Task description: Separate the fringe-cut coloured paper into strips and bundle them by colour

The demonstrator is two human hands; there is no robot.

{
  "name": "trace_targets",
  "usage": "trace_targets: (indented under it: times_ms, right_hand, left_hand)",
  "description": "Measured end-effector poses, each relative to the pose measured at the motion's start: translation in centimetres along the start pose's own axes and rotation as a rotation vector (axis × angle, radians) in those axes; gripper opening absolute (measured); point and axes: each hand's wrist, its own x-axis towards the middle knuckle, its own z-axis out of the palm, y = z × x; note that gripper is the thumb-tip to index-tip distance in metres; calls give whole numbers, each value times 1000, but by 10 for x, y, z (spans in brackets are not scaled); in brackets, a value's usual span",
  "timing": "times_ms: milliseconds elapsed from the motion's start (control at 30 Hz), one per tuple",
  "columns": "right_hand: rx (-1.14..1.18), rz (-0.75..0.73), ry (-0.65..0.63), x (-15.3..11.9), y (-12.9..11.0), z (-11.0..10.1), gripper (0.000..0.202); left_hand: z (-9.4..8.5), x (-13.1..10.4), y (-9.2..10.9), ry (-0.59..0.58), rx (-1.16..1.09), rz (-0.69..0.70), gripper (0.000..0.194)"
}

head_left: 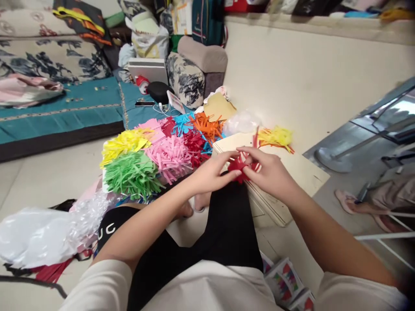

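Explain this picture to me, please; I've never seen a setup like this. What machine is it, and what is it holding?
There is no machine here: a person works bare-handed, with the left hand and the right hand. The single picture comes from a camera worn on the head, looking forward and down. A red fringed piece is between the fingertips of both hands, above a pale stack. At the stack's far edge is a yellow-and-orange bundle. To the left are more strips: a green heap, a pink heap and a yellow heap; what they rest on is mostly hidden.
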Motion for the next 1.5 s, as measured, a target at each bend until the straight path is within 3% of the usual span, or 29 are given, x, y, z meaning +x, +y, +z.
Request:
trace_targets:
  times_ms: [100, 200, 400, 500, 600, 733, 867, 1000, 1100, 1200, 1367, 1433, 1500]
  right_hand:
    - [22, 36, -20, -23, 7, -6, 65]
    - [66, 86, -31, -36, 21, -21, 63]
    - [326, 224, -169, -37, 69, -42, 59]
    - [481, 308, -252, -32, 94, -43, 62]
    - [612, 388, -262, -29, 111, -40, 65]
    - [782, 518, -326, -29, 124, -31, 55]
    - [721, 596, -355, -29, 141, -24, 56]
    - [622, 584, -351, -27, 154, -25, 65]
    - [520, 549, -366, -26, 162, -33, 70]
    - [436, 525, -360, -24, 177, -42, 70]
    - [348, 516, -418, -12, 208, -49, 66]
    - [274, 535, -388, -4, 217, -46, 64]
    - [162, 544, -352, 4, 227, -41, 60]
  left_hand:
    - [36, 16, 9, -130, -101, 47, 37]
    - [57, 29, 4, -185, -132, 50, 36]
    - [85, 52, -7, -259, 79, -17, 42]
    - [95, 62, -15, -264, 160, -41, 41]
    - [101, 72, -28, -250, 104, -82, 36]
    - [104, 83, -46, -201, -94, -276, 24]
    - [104, 88, -53, -174, -176, -454, 18]
    - [107, 89, -52, -228, -61, -478, 41]
    - [110, 91, -53, -225, 1, -481, 35]
    - [110, 95, -58, -201, -114, -557, 27]
    - [93, 106, -64, -272, -273, -719, 26]
    - [80, 113, -64, -351, -158, -747, 26]
    - [66, 123, -67, -343, 42, -718, 29]
